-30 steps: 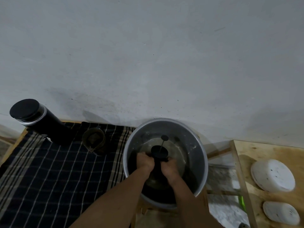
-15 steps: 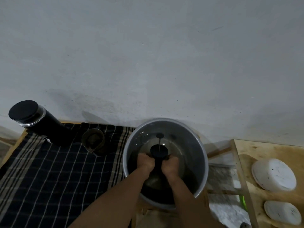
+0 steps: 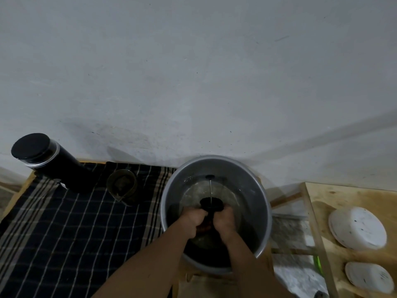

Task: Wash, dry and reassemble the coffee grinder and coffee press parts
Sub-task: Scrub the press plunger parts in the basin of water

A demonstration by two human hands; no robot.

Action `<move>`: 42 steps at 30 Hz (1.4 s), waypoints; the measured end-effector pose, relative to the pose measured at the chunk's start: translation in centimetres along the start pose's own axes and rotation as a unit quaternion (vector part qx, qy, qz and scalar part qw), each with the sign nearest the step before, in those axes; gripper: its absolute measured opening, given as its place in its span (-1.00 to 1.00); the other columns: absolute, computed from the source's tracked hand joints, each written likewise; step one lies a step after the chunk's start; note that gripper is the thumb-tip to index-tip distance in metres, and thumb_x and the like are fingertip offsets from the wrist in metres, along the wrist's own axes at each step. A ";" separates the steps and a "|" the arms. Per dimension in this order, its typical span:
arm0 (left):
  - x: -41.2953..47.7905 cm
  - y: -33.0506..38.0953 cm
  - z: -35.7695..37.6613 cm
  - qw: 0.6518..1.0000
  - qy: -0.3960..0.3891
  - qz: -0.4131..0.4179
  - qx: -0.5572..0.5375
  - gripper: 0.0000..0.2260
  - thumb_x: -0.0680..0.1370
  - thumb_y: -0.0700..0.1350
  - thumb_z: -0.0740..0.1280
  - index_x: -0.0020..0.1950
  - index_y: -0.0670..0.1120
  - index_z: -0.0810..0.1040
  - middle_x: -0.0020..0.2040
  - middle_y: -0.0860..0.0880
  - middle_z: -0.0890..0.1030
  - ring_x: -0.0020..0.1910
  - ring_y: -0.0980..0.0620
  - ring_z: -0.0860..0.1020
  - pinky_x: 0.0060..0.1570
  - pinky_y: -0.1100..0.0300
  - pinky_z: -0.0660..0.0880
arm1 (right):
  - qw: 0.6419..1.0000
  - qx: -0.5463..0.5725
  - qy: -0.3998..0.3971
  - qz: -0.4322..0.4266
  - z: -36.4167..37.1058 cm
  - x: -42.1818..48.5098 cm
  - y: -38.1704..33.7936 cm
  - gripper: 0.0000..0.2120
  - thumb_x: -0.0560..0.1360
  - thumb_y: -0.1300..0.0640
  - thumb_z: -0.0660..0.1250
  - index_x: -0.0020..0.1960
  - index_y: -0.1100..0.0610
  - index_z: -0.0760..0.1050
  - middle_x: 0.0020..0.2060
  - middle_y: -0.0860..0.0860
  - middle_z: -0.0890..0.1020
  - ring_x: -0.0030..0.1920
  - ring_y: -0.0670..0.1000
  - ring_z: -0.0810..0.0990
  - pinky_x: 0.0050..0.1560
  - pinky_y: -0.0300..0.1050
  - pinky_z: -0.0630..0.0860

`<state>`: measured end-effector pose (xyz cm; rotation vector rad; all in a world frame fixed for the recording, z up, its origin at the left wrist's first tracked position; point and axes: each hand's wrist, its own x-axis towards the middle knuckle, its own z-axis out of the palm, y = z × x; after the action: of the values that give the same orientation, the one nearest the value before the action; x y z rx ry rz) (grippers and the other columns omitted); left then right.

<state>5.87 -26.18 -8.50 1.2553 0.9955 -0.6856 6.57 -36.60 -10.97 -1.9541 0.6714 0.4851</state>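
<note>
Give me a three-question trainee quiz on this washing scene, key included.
1. True or false: the left hand and right hand both grip the press plunger inside the metal basin.
2. What stands on the checked cloth between the black canister and the basin? A) glass jug B) kettle C) sponge
3. Fill in: the two white bowls lie to the basin's ____.
Key: 1 true; 2 A; 3 right.

plunger [image 3: 211,204] tilted upright, knob [image 3: 210,176] shifted left
</note>
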 end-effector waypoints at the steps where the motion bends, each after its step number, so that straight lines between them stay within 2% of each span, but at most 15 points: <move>1: 0.2 0.0 -0.1 1.000 0.010 0.008 0.009 -0.90 0.59 -0.36 0.32 0.05 -0.25 0.61 -0.02 -0.23 0.65 -0.18 -0.11 0.63 -0.37 0.11 0.62 | 1.000 -0.003 -0.007 -0.008 0.0 -0.1 0.1 -0.83 0.56 0.28 0.32 -0.13 0.05 0.53 -0.23 0.00 0.63 -0.13 0.02 0.62 -0.01 -0.09 0.52; 4: 0.9 -0.2 -0.2 0.991 0.073 0.076 0.085 -0.89 0.60 -0.29 0.32 -0.11 -0.15 0.56 0.03 -0.22 0.66 -0.19 -0.04 0.57 -0.27 0.15 0.51 | 0.998 0.003 -0.055 -0.006 -0.1 -0.4 0.1 -0.92 0.52 0.21 0.40 -0.12 0.06 0.63 -0.21 0.04 0.70 -0.07 0.07 0.69 0.07 0.06 0.63; 10: 1.0 -0.5 -0.2 0.973 0.096 0.139 0.155 -0.85 0.59 -0.23 0.33 0.07 -0.26 0.63 0.02 -0.21 0.68 -0.03 -0.09 0.63 -0.05 0.14 0.54 | 0.997 -0.050 -0.061 -0.002 0.0 0.0 0.1 -0.87 0.57 0.17 0.33 -0.07 0.05 0.65 -0.11 0.08 0.72 -0.04 0.08 0.68 0.15 0.09 0.61; 12: 0.9 -0.7 -0.4 0.952 0.101 0.201 0.210 -0.81 0.56 -0.22 0.37 0.16 -0.21 0.59 0.09 -0.09 0.66 0.04 -0.03 0.61 0.07 0.14 0.54 | 0.991 -0.097 -0.089 0.002 -0.4 -0.2 -0.3 -0.83 0.60 0.18 0.27 0.03 0.12 0.64 -0.02 0.07 0.70 0.00 0.07 0.65 0.13 -0.03 0.59; 14: 0.6 -0.6 -0.5 0.921 0.108 0.296 0.228 -0.68 0.49 -0.24 0.44 0.23 -0.10 0.54 0.11 0.02 0.60 0.08 0.03 0.56 0.12 0.20 0.47 | 0.983 -0.139 -0.119 0.023 -1.2 -0.4 -0.5 -0.82 0.60 0.21 0.25 0.10 0.16 0.62 -0.06 0.05 0.62 -0.02 0.06 0.60 0.01 -0.14 0.52; 16: 0.8 -0.5 -0.5 0.883 0.110 0.347 0.295 -0.73 0.49 -0.26 0.41 0.15 -0.04 0.61 0.07 0.02 0.66 0.06 -0.01 0.61 0.10 0.18 0.52 | 0.975 -0.181 -0.129 0.008 -1.9 -0.4 -0.4 -0.84 0.58 0.20 0.29 0.09 0.16 0.61 -0.08 0.08 0.62 -0.06 0.06 0.60 -0.01 -0.12 0.54; 18: 0.8 -0.1 -0.9 0.856 0.099 0.343 0.374 -0.81 0.54 -0.25 0.37 0.07 -0.02 0.66 0.01 -0.04 0.70 0.02 -0.05 0.66 0.09 0.08 0.60 | 0.978 -0.175 -0.095 -0.060 -2.3 -0.2 -0.2 -0.84 0.52 0.23 0.37 0.09 0.13 0.59 -0.05 0.06 0.65 -0.03 0.03 0.62 0.09 -0.08 0.57; 21: 1.1 0.2 -1.6 0.858 0.085 0.312 0.399 -0.81 0.58 -0.26 0.32 0.08 -0.10 0.69 -0.01 -0.11 0.72 -0.01 -0.03 0.66 0.10 0.12 0.60 | 0.971 -0.181 -0.051 -0.151 -2.3 0.1 0.0 -0.85 0.54 0.30 0.37 0.09 0.16 0.60 -0.08 0.01 0.64 -0.02 -0.03 0.58 0.05 -0.20 0.44; 24: 1.2 0.0 -1.4 0.854 0.078 0.313 0.409 -0.80 0.60 -0.27 0.28 0.08 -0.12 0.69 -0.01 -0.13 0.71 -0.02 -0.04 0.67 0.12 0.07 0.61 | 0.965 -0.210 -0.054 -0.148 -2.0 0.3 -0.2 -0.88 0.57 0.26 0.32 0.06 0.16 0.61 -0.08 0.03 0.65 -0.01 0.03 0.61 0.03 -0.17 0.45; 27: 1.2 -0.3 -0.9 0.856 0.073 0.320 0.399 -0.76 0.54 -0.30 0.26 0.04 -0.08 0.68 -0.01 -0.13 0.70 0.00 -0.09 0.67 0.08 0.07 0.61 | 0.962 -0.246 -0.052 -0.110 -1.4 1.3 0.4 -0.80 0.49 0.24 0.34 0.09 0.19 0.61 0.01 0.12 0.69 0.07 0.12 0.65 0.08 -0.06 0.56; 29: 1.1 -0.5 -0.9 0.858 0.068 0.319 0.396 -0.76 0.53 -0.30 0.25 0.01 -0.06 0.67 0.00 -0.12 0.69 0.00 -0.08 0.66 0.09 0.07 0.60 | 0.960 -0.259 -0.055 -0.091 -1.3 1.6 0.6 -0.83 0.47 0.19 0.37 0.04 0.17 0.65 -0.04 0.12 0.71 0.03 0.11 0.67 0.05 -0.08 0.58; 31: 1.2 -0.4 -1.1 0.859 0.064 0.322 0.394 -0.75 0.55 -0.28 0.27 0.07 -0.06 0.69 0.02 -0.10 0.69 0.02 -0.06 0.66 0.13 0.07 0.60 | 0.960 -0.256 -0.056 -0.101 -1.5 1.8 0.5 -0.78 0.45 0.13 0.37 0.04 0.17 0.69 -0.03 0.13 0.72 0.03 0.12 0.68 0.07 -0.06 0.59; 35: 1.6 -0.4 -1.3 0.849 0.059 0.331 0.408 -0.78 0.61 -0.23 0.26 0.11 -0.10 0.69 0.01 -0.11 0.71 0.03 -0.07 0.67 0.11 0.09 0.60 | 0.963 -0.196 -0.057 -0.173 -2.5 1.3 -0.5 -0.82 0.49 0.33 0.38 0.05 0.18 0.67 -0.02 0.11 0.72 0.00 0.07 0.65 0.11 -0.09 0.55; 39: 1.5 -0.3 -0.9 0.847 0.031 0.340 0.409 -0.77 0.67 -0.18 0.21 0.21 -0.15 0.62 0.13 -0.16 0.69 0.14 -0.13 0.64 0.09 0.17 0.49 | 0.949 -0.227 -0.095 -0.198 -3.4 1.2 -0.3 -0.80 0.54 0.33 0.32 0.09 0.20 0.66 0.00 0.13 0.71 0.05 0.08 0.65 0.18 -0.05 0.55; 42: 1.6 -0.4 -0.9 0.857 0.000 0.349 0.380 -0.79 0.63 -0.21 0.26 0.22 -0.13 0.60 0.11 -0.13 0.68 0.12 -0.09 0.65 0.14 0.13 0.55 | 0.950 -0.211 -0.122 -0.194 -4.0 0.8 -0.6 -0.77 0.57 0.38 0.28 0.03 0.14 0.66 -0.10 0.04 0.67 -0.06 0.01 0.62 0.06 -0.12 0.51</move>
<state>6.00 -25.27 -10.11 2.1512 0.1680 -0.4941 7.79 -40.19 -9.27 -2.3024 0.0137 0.6458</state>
